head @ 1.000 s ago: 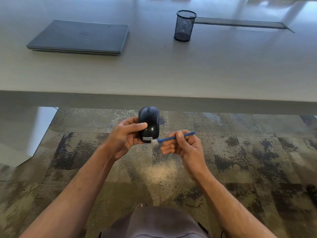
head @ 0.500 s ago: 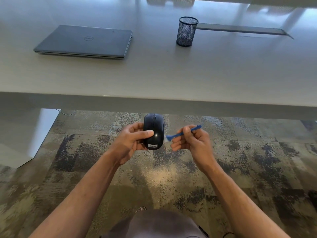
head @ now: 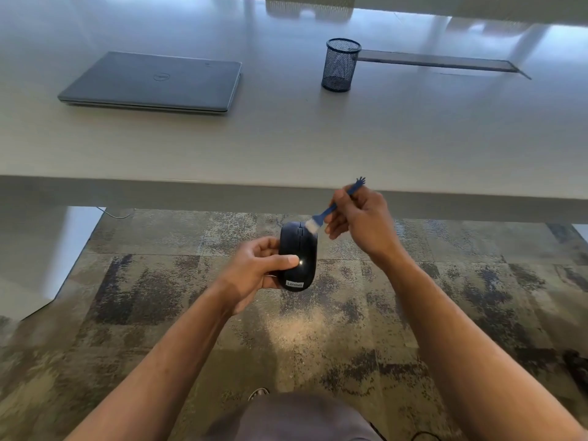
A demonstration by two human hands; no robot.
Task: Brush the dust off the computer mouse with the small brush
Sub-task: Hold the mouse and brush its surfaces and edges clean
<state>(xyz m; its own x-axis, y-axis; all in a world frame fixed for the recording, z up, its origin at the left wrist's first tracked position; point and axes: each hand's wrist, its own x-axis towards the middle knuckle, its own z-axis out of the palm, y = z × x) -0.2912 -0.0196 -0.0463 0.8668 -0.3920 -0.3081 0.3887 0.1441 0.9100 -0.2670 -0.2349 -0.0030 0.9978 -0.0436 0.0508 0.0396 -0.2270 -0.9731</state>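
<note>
Head view, looking down past the near edge of a pale desk to mottled carpet. Black Lenovo computer mouse held in the air below the desk's near edge, above the carpet, top face up, scroll wheel pointing away, logo label at the near end. Left hand wrapped around the mouse's left side, thumb lying across its top, fingers curled beneath. Right hand up and to the right of the mouse, fingers closed in a pinch on the blue handle of a small brush; handle slanting up to the right, its notched tip showing above the fingers against the desk edge; pale bristles touching the mouse's far right corner beside the scroll wheel. On the desk: closed grey Dell laptop toward the far left, black mesh pen cup upright near the centre far side, long dark cable slot just right of the cup. Grey-clad lap at the bottom edge.
</note>
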